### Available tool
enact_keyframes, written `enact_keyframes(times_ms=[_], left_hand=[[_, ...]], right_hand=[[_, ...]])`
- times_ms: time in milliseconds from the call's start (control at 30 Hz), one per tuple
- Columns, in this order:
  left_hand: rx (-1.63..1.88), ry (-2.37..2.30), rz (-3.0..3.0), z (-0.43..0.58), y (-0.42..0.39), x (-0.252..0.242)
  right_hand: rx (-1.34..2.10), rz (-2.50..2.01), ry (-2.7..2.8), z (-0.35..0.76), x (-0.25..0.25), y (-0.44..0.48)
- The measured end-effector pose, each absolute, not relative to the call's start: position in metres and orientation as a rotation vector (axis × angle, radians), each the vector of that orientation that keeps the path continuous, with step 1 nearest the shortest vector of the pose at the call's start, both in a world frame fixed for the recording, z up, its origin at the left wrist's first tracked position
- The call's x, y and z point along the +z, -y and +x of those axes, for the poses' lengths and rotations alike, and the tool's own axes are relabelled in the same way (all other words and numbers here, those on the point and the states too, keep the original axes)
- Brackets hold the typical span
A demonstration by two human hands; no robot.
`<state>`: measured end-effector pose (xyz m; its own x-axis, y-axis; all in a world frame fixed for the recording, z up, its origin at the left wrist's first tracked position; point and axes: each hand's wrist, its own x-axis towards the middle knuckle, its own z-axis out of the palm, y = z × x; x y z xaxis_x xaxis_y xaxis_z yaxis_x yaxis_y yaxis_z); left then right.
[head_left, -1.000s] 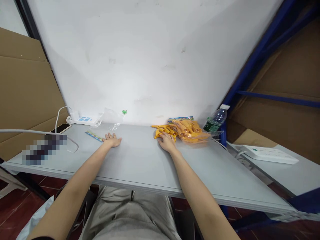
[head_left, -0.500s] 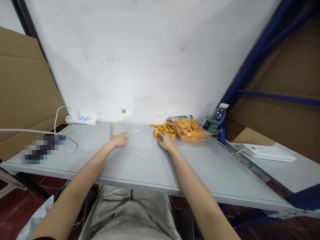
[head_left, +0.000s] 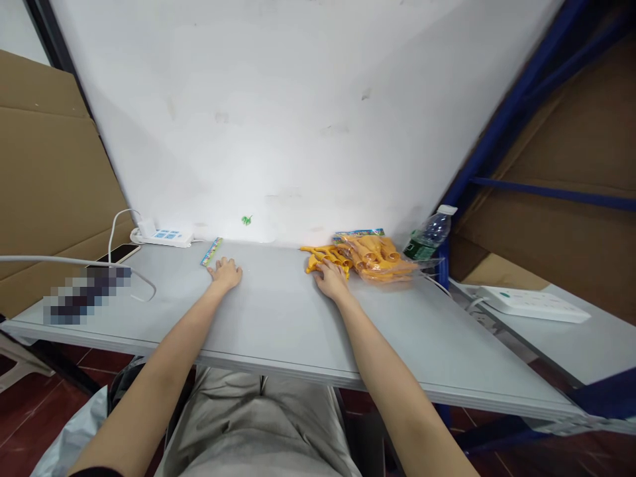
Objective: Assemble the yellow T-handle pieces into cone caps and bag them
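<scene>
My left hand point(head_left: 227, 274) rests on the table with fingers apart and slightly bent. Its thumb side lies close to the lower end of a narrow colourful printed card strip point(head_left: 212, 252); whether it touches the strip I cannot tell. My right hand point(head_left: 332, 281) lies over a small pile of yellow-orange plastic pieces point(head_left: 324, 254), some with hollow round ends, its fingers stretched across them. Just right of that pile is a clear plastic bag point(head_left: 380, 255) filled with similar pieces, with a colourful printed header at its back edge.
A water bottle point(head_left: 430, 233) leans at the back right by the blue frame point(head_left: 460, 185). On the left are a white power strip point(head_left: 166, 237), a phone point(head_left: 122, 254), a white cable and a blurred-out item point(head_left: 84, 298). Another power strip point(head_left: 534, 303) lies on the right-hand surface.
My left hand has shifted left, and the printed strip has slid left and tilted. Shiny clear film seen right of that hand no longer shows. My right hand stays on the yellow-orange pieces.
</scene>
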<state>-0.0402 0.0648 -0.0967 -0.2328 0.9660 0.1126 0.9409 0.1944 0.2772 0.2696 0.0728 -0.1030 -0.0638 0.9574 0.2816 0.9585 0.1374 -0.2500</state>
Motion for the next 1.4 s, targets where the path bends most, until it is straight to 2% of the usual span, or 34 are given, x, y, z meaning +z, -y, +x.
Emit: enact_keyframes(times_ms=[467, 667, 833, 1133, 1400], left_hand=[[0.37, -2.541, 1.667, -0.059, -0.053, -0.1], [0.321, -2.515, 1.663, -0.061, -0.053, -0.098], [0.343, -2.53, 1.684, -0.06, -0.053, -0.098], [0.507, -2.515, 1.714, -0.068, -0.059, -0.102], [0.884, -2.236, 1.931, -0.059, -0.067, -0.1]], right_hand=[[-0.171, -2.216, 1.902, 0.257, -0.071, -0.048], [0.132, -1.895, 2.167, 0.252, -0.073, -0.052], [0.195, -1.757, 2.163, 0.244, -0.076, -0.052], [0.078, -2.077, 2.01, 0.255, -0.072, -0.05], [0.329, -2.012, 2.114, 0.278, -0.065, -0.054]])
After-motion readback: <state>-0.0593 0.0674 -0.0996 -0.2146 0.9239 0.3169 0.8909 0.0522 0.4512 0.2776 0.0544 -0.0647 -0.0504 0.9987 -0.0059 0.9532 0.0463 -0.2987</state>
